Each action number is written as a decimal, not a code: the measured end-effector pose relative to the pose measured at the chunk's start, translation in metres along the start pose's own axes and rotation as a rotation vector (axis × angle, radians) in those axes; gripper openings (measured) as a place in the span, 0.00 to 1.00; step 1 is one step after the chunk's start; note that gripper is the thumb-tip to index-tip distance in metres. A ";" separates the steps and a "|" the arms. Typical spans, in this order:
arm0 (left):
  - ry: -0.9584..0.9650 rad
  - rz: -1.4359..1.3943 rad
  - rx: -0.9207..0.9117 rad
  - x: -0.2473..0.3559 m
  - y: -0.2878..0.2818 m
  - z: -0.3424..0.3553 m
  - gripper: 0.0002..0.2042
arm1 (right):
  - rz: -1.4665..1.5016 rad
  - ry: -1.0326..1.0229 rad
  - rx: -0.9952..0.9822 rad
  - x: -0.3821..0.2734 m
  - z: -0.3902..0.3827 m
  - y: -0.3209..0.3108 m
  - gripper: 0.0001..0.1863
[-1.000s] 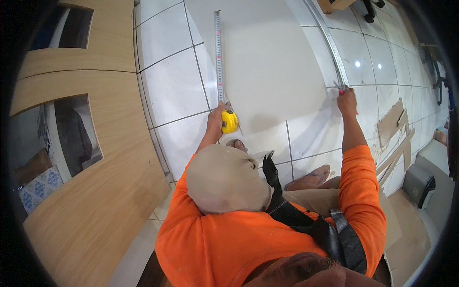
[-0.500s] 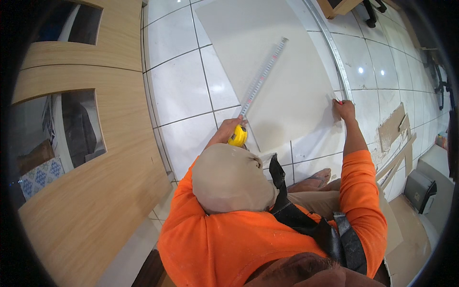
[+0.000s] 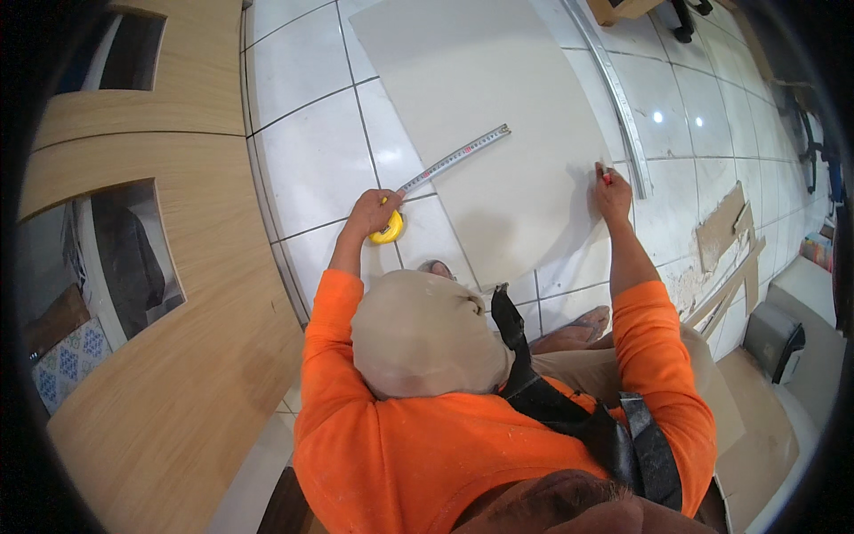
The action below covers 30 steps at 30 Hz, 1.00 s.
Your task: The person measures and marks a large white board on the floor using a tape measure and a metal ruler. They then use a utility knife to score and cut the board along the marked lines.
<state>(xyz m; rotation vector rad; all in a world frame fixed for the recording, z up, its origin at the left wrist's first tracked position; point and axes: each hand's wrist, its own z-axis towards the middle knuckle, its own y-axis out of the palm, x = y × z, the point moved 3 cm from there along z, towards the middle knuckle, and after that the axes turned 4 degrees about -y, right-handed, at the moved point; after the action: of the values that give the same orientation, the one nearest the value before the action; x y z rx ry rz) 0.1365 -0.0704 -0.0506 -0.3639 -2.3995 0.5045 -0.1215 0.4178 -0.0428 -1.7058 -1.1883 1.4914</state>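
Note:
My left hand [image 3: 374, 209] grips a yellow tape measure [image 3: 387, 230], whose extended blade [image 3: 454, 160] slants up and right across a large off-white board [image 3: 498, 71] lying on the tiles. My right hand [image 3: 608, 191] is closed on a small red object [image 3: 607, 177], possibly a marker or cutter, at the board's right edge. A long silver metal straightedge [image 3: 620, 98] lies along the board's right side, just beyond that hand. My bent knee [image 3: 427, 334] is below the board.
Light wooden panels with openings [image 3: 160, 347] fill the left side. White floor tiles [image 3: 298, 160] surround the board. Broken board scraps [image 3: 719, 233] lie at the right, near a grey bin [image 3: 769, 338]. A wooden piece of furniture [image 3: 623, 11] and black chair legs [image 3: 683, 27] stand at the top right.
The blade has swung clockwise from upright to a slant over the board, and my left hand has shifted left. My right hand has left the straightedge and moved left onto the board's edge.

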 end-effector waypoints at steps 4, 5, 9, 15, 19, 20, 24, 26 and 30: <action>-0.026 0.094 0.014 0.017 -0.006 0.017 0.27 | -0.055 -0.046 -0.013 -0.041 -0.027 0.025 0.25; -0.071 0.125 -0.006 0.024 -0.006 0.017 0.27 | -0.051 -0.013 -0.002 -0.049 -0.032 0.028 0.26; -0.117 0.229 0.043 0.030 -0.008 0.019 0.28 | -0.016 0.037 -0.012 -0.053 -0.037 0.029 0.28; -0.087 0.356 0.157 0.030 -0.010 0.019 0.26 | 0.052 0.037 0.069 -0.033 -0.019 0.037 0.22; -0.007 0.400 0.229 0.037 -0.013 0.012 0.25 | -0.006 0.066 0.062 -0.036 -0.017 0.036 0.21; 0.021 0.395 0.251 0.034 -0.014 0.012 0.25 | 0.010 0.074 0.049 -0.038 -0.017 0.036 0.21; 0.089 0.357 0.249 0.027 -0.014 0.016 0.26 | 0.016 0.083 0.028 -0.043 -0.020 0.031 0.21; 0.077 0.302 0.192 0.023 -0.015 0.019 0.27 | 0.019 0.093 0.027 -0.043 -0.018 0.031 0.21; 0.088 0.204 0.127 0.025 -0.018 0.015 0.28 | 0.009 0.100 0.034 -0.045 -0.020 0.033 0.21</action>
<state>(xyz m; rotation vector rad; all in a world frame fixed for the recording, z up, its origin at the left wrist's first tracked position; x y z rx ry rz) 0.1056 -0.0805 -0.0399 -0.5656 -2.2441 0.7142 -0.0932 0.3652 -0.0467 -1.7433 -1.0985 1.4068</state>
